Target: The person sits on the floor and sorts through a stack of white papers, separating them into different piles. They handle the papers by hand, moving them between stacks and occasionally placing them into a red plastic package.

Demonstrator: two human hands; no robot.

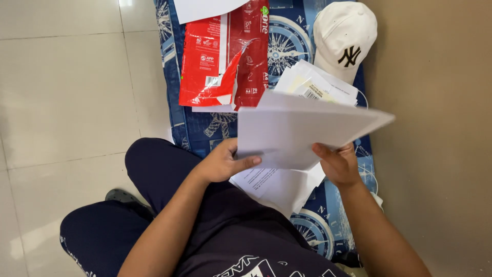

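Up past where you're working there's a torn red paper wrapper [224, 56] lying open on the blue compass-print cloth [287, 43]. A white cap [344, 38] sits off to the far right on that cloth, and pale floor tiles [66, 82] spread out left.

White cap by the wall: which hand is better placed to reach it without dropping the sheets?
Probably the right hand. It grips the white sheets on the side of the white cap, which lies ahead on the blue cloth. The left hand would have to cross the sheets.
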